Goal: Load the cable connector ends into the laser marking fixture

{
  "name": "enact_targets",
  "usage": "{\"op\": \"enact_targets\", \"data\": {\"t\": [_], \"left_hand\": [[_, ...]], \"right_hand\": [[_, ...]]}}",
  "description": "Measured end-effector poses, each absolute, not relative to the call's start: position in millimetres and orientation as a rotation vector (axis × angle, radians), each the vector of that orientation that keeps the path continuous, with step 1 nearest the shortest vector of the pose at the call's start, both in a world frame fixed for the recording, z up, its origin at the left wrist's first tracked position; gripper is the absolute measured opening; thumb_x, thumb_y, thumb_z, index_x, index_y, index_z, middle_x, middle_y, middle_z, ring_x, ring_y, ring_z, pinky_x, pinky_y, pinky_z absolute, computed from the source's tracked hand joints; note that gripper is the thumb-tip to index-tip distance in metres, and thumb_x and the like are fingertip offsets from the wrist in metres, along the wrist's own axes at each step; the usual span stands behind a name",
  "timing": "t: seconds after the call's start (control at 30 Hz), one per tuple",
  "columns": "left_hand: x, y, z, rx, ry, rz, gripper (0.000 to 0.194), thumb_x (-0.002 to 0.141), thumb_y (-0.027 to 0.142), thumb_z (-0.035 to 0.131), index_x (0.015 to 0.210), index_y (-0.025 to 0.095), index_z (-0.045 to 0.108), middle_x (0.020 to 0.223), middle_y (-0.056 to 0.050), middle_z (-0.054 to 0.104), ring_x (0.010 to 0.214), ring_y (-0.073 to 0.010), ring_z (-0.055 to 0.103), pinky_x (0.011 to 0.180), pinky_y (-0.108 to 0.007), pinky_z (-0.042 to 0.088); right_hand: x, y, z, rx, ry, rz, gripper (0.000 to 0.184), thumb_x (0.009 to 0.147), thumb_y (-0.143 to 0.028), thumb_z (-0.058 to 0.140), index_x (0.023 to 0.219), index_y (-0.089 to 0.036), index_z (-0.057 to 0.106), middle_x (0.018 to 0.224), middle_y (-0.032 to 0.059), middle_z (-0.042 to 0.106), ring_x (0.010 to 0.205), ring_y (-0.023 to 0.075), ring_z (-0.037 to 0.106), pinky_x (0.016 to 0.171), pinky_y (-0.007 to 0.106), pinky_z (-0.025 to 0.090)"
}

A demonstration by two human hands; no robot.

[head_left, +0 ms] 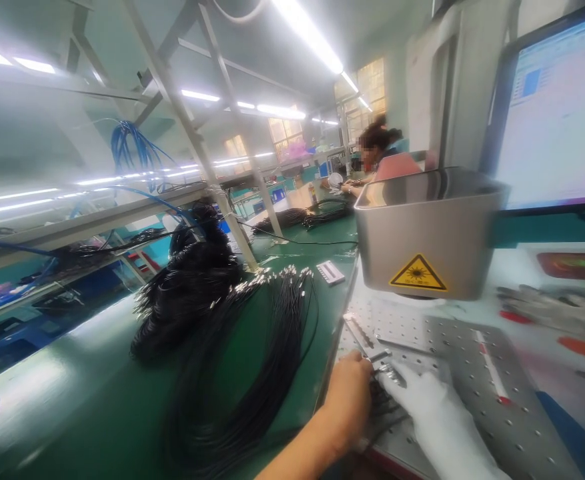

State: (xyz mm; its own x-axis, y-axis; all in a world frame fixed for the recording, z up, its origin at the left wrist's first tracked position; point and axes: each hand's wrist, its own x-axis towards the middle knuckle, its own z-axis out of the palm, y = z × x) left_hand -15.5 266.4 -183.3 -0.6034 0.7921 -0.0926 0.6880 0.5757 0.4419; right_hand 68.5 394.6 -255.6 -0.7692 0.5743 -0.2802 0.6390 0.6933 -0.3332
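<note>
My bare left hand (348,397) and my right hand (429,413), in a white glove, meet at the near edge of a perforated metal plate (472,373). Both are closed on a small bunch of black cables with silver metal ends (387,373). The cable tips lie on the plate against a narrow metal guide strip (359,333). Just above and behind hangs a grey laser head (427,230) bearing a yellow warning triangle.
A large bundle of black cables (252,347) spreads over the green bench (97,400) on my left, with a taller heap (192,280) behind it. A monitor (557,113) stands at right. Another person (382,157) sits further along. A small grey part (330,272) lies by the cables.
</note>
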Motion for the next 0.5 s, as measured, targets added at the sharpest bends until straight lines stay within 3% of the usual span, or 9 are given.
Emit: {"op": "enact_targets", "data": {"t": [0.03,0.13,0.23,0.33,0.5], "left_hand": [[-16,266,-184,1.248,2.535,0.485,0.027,0.088,0.005,0.041,0.082,0.013,0.066,0.098,-0.010,0.065,0.084,-0.0160,0.058,0.071,-0.025,0.039],[-18,265,-185,1.307,2.536,0.405,0.031,0.083,0.002,0.041,0.090,0.013,0.070,0.102,-0.010,0.066,0.086,-0.0168,0.059,0.072,-0.026,0.039],[-19,264,-186,1.353,2.512,0.414,0.034,0.086,0.004,0.042,0.096,0.014,0.073,0.101,-0.009,0.066,0.084,-0.0167,0.058,0.071,-0.026,0.039],[-19,263,-188,1.425,2.464,0.428,0.032,0.089,0.005,0.042,0.093,0.013,0.073,0.099,-0.008,0.067,0.083,-0.0158,0.058,0.070,-0.026,0.039],[-20,262,-192,1.560,2.478,0.233,0.028,0.096,0.016,0.044,0.089,0.012,0.071,0.098,-0.009,0.067,0.087,-0.0186,0.059,0.073,-0.027,0.041]], "right_hand": [[71,394,-255,0.870,2.810,-0.510,0.052,0.092,-0.028,0.049,0.144,-0.037,0.052,0.135,0.0093,0.058,0.092,0.0270,0.067,0.080,0.039,0.056],[80,391,-252,0.514,2.984,-0.160,0.083,0.070,0.001,0.052,0.139,-0.046,0.053,0.151,-0.0036,0.042,0.093,0.0287,0.065,0.077,0.043,0.058],[85,391,-251,0.412,3.082,0.001,0.080,0.072,0.003,0.044,0.137,-0.042,0.057,0.144,-0.0042,0.050,0.086,0.0266,0.065,0.071,0.041,0.059],[83,396,-255,0.422,3.118,-0.129,0.073,0.078,0.003,0.038,0.131,-0.040,0.063,0.138,-0.0042,0.056,0.085,0.0231,0.065,0.075,0.038,0.058],[75,409,-266,0.385,3.098,-0.462,0.066,0.076,0.000,0.047,0.128,-0.035,0.066,0.141,-0.0009,0.053,0.109,0.0227,0.062,0.096,0.035,0.053]]}}
